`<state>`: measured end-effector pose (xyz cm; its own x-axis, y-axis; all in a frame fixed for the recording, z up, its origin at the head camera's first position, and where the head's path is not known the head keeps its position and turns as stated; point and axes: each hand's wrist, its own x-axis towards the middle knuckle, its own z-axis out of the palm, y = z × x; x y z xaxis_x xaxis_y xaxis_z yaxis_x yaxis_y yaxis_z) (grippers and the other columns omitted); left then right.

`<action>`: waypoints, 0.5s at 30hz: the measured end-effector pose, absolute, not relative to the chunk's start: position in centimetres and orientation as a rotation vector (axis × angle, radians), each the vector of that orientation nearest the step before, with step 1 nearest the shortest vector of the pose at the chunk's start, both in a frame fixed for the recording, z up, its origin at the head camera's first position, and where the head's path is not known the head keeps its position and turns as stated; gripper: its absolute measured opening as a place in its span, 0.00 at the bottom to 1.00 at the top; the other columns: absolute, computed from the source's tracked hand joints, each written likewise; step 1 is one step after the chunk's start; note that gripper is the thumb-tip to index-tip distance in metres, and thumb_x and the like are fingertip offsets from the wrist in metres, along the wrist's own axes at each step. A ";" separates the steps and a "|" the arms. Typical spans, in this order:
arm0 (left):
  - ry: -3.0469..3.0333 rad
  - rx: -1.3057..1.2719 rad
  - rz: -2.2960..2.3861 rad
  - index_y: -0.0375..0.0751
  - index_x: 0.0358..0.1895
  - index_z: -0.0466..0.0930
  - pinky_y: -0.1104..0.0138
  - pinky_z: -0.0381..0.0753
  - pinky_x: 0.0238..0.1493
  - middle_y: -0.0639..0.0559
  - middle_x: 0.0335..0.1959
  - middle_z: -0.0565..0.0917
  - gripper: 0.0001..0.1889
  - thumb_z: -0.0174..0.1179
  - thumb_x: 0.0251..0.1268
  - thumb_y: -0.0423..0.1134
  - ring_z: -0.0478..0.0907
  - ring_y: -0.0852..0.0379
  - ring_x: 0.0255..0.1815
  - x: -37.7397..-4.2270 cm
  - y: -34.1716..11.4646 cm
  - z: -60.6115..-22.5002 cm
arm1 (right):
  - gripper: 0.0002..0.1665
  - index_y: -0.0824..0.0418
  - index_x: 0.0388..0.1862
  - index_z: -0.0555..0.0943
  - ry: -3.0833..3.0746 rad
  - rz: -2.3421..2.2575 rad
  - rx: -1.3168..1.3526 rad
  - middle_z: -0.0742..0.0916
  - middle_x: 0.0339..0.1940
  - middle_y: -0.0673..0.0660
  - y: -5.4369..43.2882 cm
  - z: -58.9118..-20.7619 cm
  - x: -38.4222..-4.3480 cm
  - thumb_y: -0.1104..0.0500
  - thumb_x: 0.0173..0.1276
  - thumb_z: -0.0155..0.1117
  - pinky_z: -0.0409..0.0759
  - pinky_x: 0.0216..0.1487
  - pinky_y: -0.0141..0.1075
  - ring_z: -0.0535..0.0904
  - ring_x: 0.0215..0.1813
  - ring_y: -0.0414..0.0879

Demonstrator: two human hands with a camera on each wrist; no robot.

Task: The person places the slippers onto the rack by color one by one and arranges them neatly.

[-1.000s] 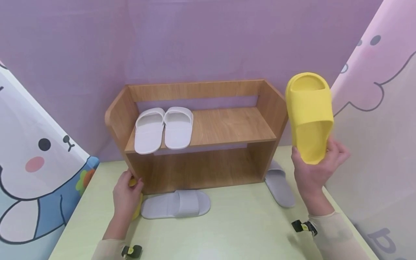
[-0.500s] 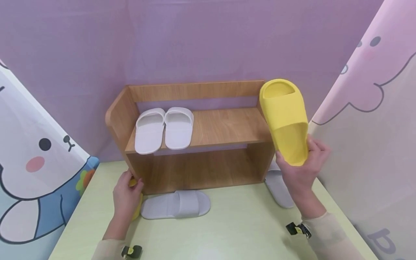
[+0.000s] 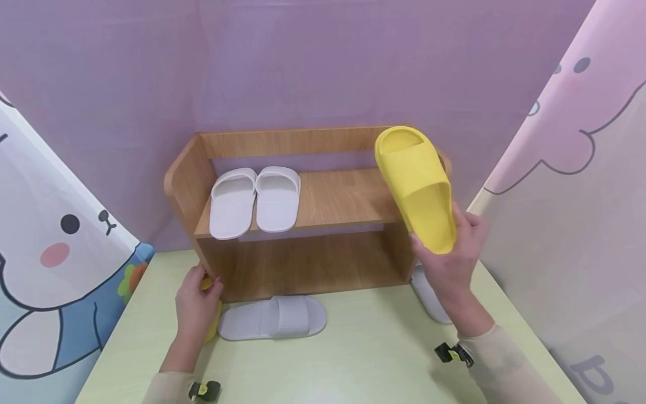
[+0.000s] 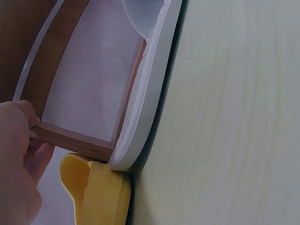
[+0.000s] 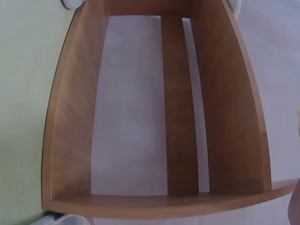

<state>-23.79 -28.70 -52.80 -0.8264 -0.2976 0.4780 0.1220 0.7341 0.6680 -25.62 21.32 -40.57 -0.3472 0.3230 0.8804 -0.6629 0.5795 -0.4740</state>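
Note:
My right hand [image 3: 451, 266] grips the heel end of a yellow slipper [image 3: 415, 185], with the toe pointing up and to the left. The slipper is held in the air, overlapping the right part of the wooden shoe rack [image 3: 343, 196] in the head view. At the rack's lower left, my left hand [image 3: 194, 300] holds the edge of the side panel; the left wrist view shows fingers [image 4: 40, 161] on both sides of it. Another yellow slipper [image 4: 105, 197] lies below that hand, mostly hidden by it in the head view. Two white slippers [image 3: 277, 202] stand side by side on the upper shelf's left half.
One grey slipper [image 3: 272, 318] lies sideways on the pale table [image 3: 353, 348] against the rack's front. A second grey slipper [image 3: 429, 294] sits beside the rack's right end, partly behind my right hand. A purple cloth [image 3: 313, 67] hangs behind the rack.
My right hand has carried the yellow slipper leftward from beside the rack to in front of its right part, tilting its toe left. My left hand has stayed put.

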 end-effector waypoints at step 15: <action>-2.356 0.119 -0.959 0.38 0.66 0.81 0.42 0.89 0.59 0.41 0.59 0.85 0.21 0.71 0.73 0.27 0.84 0.38 0.64 -23.9 -28.9 -52.9 | 0.52 0.68 0.76 0.78 -1.967 1.025 0.136 0.74 0.63 0.71 19.2 -40.0 -27.1 0.58 0.53 0.91 0.74 0.63 0.53 0.70 0.69 0.61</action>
